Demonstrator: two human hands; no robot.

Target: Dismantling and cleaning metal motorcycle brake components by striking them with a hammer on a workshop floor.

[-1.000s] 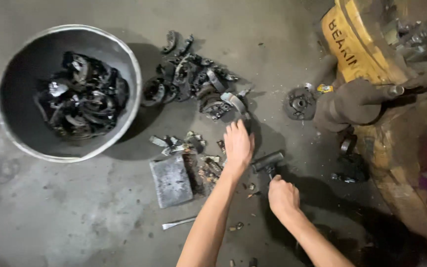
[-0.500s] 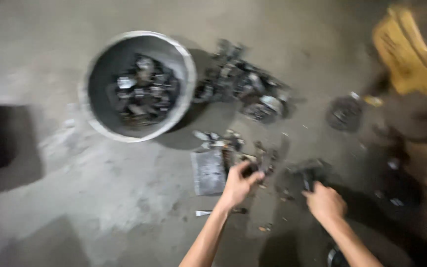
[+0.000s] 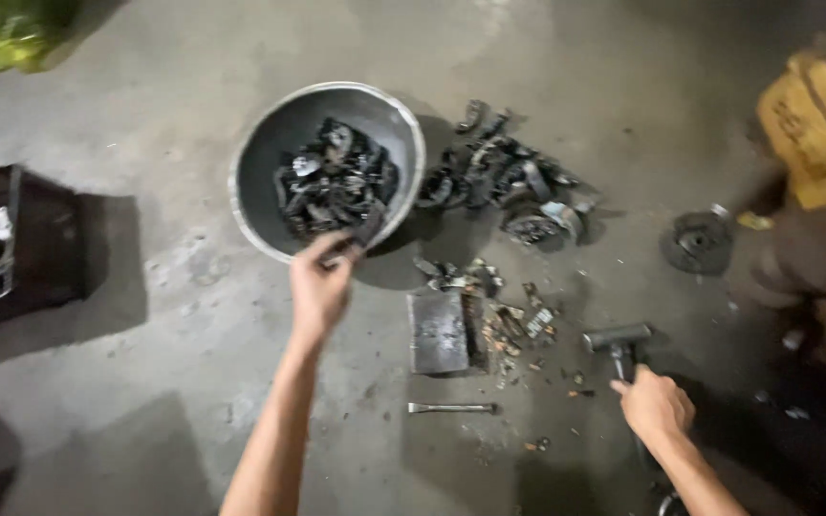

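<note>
My left hand (image 3: pixel 322 287) reaches to the near rim of a round metal bowl (image 3: pixel 241 167) and pinches a small dark metal piece (image 3: pixel 365 231) over its edge. Several dark metal scraps (image 3: pixel 336 182) fill the bowl. My right hand (image 3: pixel 657 406) is closed on the handle of a hammer whose grey head (image 3: pixel 617 336) rests on the concrete floor. Between my hands lies a flat grey metal block (image 3: pixel 437 330) with small broken bits (image 3: pixel 523 325) beside it.
A heap of dark scrap parts (image 3: pixel 509 186) lies right of the bowl. A slim chisel (image 3: pixel 451 408) sits below the block. A round disc part (image 3: pixel 695 239) and a yellow machine (image 3: pixel 815 134) stand at the right, a dark box (image 3: pixel 11 244) at the left.
My left hand went from the scrap heap down to the block, then left to the bowl's rim. My right hand stayed near the hammer. The view swung to the left.
</note>
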